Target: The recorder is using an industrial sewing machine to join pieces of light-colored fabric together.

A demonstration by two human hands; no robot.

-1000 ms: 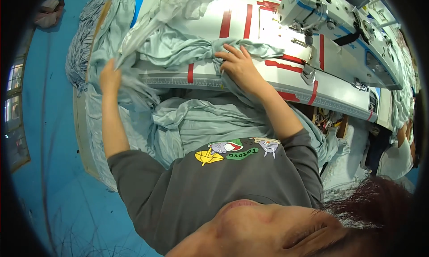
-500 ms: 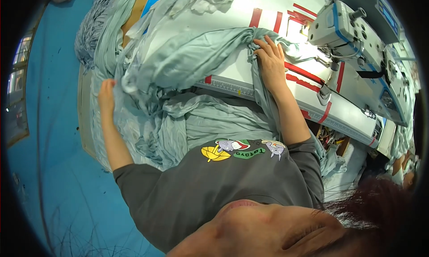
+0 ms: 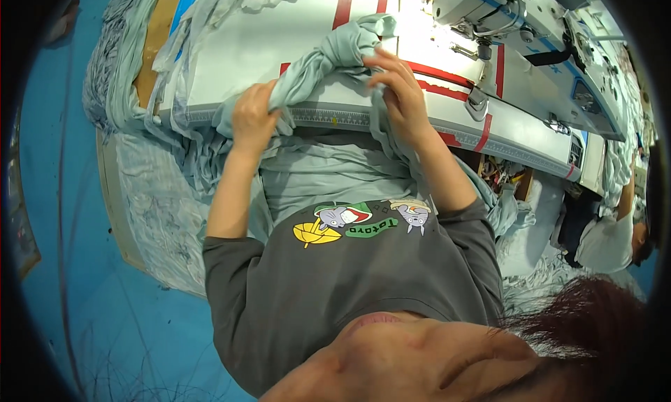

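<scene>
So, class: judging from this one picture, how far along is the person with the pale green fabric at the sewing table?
Done: a bunched pale green fabric piece is lifted onto the white sewing table. In hand: the left hand and right hand both grip it near the table edge. Left: nothing lies under the sewing machine needle yet, and a fabric pile lies beside the table.
</scene>
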